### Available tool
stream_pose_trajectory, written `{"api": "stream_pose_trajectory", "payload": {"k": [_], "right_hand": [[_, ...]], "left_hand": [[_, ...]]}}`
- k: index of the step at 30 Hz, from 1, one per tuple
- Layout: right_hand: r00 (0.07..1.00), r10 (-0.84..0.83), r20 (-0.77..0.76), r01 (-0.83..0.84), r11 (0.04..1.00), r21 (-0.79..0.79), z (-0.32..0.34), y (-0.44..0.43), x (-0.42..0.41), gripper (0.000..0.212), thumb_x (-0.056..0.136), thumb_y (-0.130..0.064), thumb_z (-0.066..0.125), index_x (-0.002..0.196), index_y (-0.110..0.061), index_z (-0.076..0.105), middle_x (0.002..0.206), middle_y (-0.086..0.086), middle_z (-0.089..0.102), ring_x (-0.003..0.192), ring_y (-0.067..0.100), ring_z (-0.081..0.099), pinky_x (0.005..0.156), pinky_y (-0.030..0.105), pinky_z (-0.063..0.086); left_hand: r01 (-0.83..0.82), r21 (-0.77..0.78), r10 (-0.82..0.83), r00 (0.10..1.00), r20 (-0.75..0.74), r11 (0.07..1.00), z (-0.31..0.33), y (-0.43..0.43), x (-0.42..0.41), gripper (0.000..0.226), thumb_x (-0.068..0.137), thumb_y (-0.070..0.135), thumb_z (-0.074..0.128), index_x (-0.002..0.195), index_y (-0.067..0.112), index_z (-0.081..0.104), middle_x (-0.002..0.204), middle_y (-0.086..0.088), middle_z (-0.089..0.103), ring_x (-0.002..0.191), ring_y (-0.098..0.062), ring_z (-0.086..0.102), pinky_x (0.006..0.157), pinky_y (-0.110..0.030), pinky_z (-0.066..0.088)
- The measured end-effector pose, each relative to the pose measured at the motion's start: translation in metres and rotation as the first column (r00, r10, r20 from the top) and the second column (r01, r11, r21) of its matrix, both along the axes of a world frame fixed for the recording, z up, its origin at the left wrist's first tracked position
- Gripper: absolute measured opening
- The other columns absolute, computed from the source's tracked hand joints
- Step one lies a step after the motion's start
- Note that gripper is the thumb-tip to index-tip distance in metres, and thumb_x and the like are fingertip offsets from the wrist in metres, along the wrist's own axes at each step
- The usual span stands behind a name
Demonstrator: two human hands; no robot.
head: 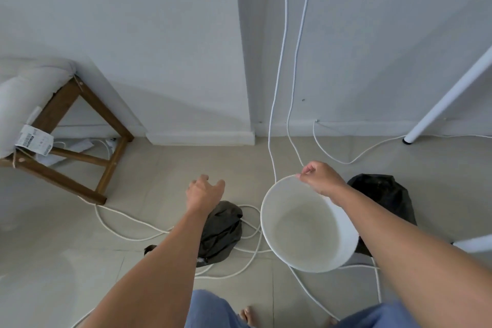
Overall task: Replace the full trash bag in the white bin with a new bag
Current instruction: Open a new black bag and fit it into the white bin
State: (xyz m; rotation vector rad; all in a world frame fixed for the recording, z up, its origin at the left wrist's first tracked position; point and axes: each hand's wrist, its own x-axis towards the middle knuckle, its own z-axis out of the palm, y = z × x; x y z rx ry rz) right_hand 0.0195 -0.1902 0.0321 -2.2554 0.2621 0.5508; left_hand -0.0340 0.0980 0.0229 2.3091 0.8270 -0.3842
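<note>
The white bin (306, 226) is lifted off the floor, tilted toward me, and its inside is bare. My right hand (320, 180) pinches the bin's far rim. Behind the bin, a full black trash bag (383, 194) sits on the floor at the right. A flat, crumpled dark bag (222, 231) lies on the floor left of the bin, partly under my left forearm. My left hand (203, 190) hovers over the floor beyond that bag with fingers loosely spread, holding nothing.
White cords (127, 221) loop across the tiled floor around the bags and hang down the wall. A wooden stool with a grey cushion (66, 130) stands at the left. A white table leg (436, 106) slants at the right.
</note>
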Motion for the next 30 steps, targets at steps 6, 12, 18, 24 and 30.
{"api": "stream_pose_trajectory", "payload": {"k": [6,12,18,24,30], "right_hand": [[0.987,-0.16,-0.003,0.159,0.983,-0.096,0.003,-0.096,-0.014,0.028,0.083,-0.037,0.064,0.102,-0.017,0.06,0.105,0.001,0.061,0.096,0.021,0.057,0.078,0.031,0.044],[0.931,-0.362,-0.045,0.35,0.922,-0.165,-0.018,-0.191,-0.043,0.034,0.088,-0.028,0.063,0.108,-0.001,0.062,0.112,0.016,0.066,0.094,0.029,0.058,0.082,0.035,0.044],[0.9,-0.411,-0.149,0.364,0.893,-0.265,-0.05,-0.238,-0.064,0.028,0.088,-0.031,0.06,0.095,-0.004,0.065,0.1,0.015,0.067,0.105,0.034,0.061,0.081,0.036,0.044],[0.846,-0.391,-0.364,0.34,0.919,-0.198,-0.086,-0.255,-0.07,0.046,0.092,-0.045,0.054,0.127,-0.016,0.058,0.138,0.009,0.053,0.129,0.032,0.046,0.108,0.041,0.036],[0.798,-0.352,-0.488,0.425,0.904,0.043,-0.112,-0.24,-0.069,0.055,0.091,-0.039,0.061,0.139,-0.015,0.051,0.148,0.004,0.045,0.135,0.024,0.042,0.096,0.031,0.033]], "left_hand": [[0.176,-0.054,-0.173,0.984,0.052,0.983,0.0,-0.074,0.02,0.06,0.085,0.044,0.059,0.136,0.014,0.049,0.137,-0.017,0.049,0.126,-0.033,0.047,0.106,-0.039,0.039],[0.329,-0.067,-0.316,0.936,0.153,0.942,-0.009,-0.147,0.031,0.051,0.085,0.038,0.065,0.129,0.013,0.056,0.129,-0.014,0.055,0.121,-0.029,0.053,0.098,-0.033,0.039],[0.428,-0.04,-0.412,0.887,0.207,0.903,-0.024,-0.202,0.041,0.045,0.085,0.035,0.067,0.124,0.014,0.06,0.124,-0.013,0.058,0.117,-0.028,0.055,0.099,-0.034,0.041],[0.491,-0.04,-0.462,0.843,0.275,0.87,-0.041,-0.236,0.051,0.039,0.084,0.036,0.066,0.12,0.019,0.062,0.122,-0.005,0.059,0.114,-0.023,0.057,0.095,-0.03,0.042],[0.538,-0.011,-0.509,0.804,0.306,0.843,-0.052,-0.252,0.062,0.034,0.084,0.031,0.066,0.117,0.022,0.062,0.117,-0.001,0.06,0.111,-0.019,0.056,0.089,-0.025,0.04]]}}
